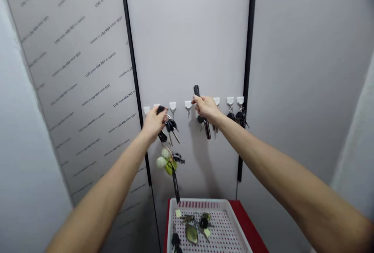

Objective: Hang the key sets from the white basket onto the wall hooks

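My left hand [153, 123] is closed on a bunch of keys, in front of the left hooks. Black-headed keys [172, 126] on a ring stick out to its right. Below it dangles a charm of pale and yellow-green balls [166, 160] with a black strap [175, 185]; whether it belongs to the same bunch I cannot tell. My right hand [207, 109] grips a slim black stick-like thing [196, 89], its glossy dark-red lower end [207, 129] pointing down. Just left of that hand, a white hook [188, 105] carries nothing.
More white hooks line the grey panel; key bunches [240, 116] hang at the right, and others partly behind my right hand. Below, a white perforated basket [233, 222] on a red surface [248, 225] holds several keys and a leaf-shaped charm [191, 233]. Black vertical strips [250, 31] flank the panel.
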`<state>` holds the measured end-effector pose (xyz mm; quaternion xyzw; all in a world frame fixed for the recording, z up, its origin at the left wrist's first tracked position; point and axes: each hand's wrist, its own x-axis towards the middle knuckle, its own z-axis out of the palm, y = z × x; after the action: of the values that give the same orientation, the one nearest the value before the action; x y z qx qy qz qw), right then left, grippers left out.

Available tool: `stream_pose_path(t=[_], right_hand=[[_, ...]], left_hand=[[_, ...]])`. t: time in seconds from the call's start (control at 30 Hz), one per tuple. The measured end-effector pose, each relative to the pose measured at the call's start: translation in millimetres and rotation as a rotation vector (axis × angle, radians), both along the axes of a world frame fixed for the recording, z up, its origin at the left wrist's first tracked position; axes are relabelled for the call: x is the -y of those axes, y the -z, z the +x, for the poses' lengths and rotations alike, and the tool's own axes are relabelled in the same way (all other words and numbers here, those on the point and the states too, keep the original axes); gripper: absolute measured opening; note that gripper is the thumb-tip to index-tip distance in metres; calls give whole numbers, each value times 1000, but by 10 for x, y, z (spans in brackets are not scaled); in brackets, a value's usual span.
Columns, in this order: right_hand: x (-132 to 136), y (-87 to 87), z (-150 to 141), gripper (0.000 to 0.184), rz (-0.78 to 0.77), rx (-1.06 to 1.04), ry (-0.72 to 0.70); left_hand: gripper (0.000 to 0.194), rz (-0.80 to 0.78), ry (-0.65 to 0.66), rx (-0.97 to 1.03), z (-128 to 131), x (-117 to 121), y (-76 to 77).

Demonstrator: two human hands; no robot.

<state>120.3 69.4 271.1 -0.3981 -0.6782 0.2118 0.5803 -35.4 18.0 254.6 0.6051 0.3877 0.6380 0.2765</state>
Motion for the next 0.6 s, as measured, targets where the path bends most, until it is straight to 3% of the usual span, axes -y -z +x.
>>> stream_pose_path(t=[0.03, 0.1, 0.23, 0.3, 0.37, 0.47, 0.53, 0.6], right_hand=[[62, 92, -7, 28, -61, 33, -76], [192, 437, 6, 24, -220, 146, -209], [431, 1465, 111, 24, -509, 294, -357], [501, 1899, 177, 23, -624, 296, -365], [515, 2155, 251, 22, -669, 301, -392], [452, 2155, 389, 18, -610, 384, -405], [378, 1929, 498, 18, -470, 388, -295], [292, 1589, 601, 25, -263, 276, -53]], left_hand=[[8, -14, 18, -2, 100, 14, 171], [9, -55, 20, -46, 287, 25, 594], [12, -153, -54, -231, 544, 60, 1502], [15, -180, -71, -322, 613, 83, 1828], [17, -164, -51, -426, 655, 92, 2024], [22, -116, -12, -602, 682, 80, 2113], [24, -117, 37, -742, 681, 54, 2059], [30, -141, 105, -876, 683, -1, 1899]])
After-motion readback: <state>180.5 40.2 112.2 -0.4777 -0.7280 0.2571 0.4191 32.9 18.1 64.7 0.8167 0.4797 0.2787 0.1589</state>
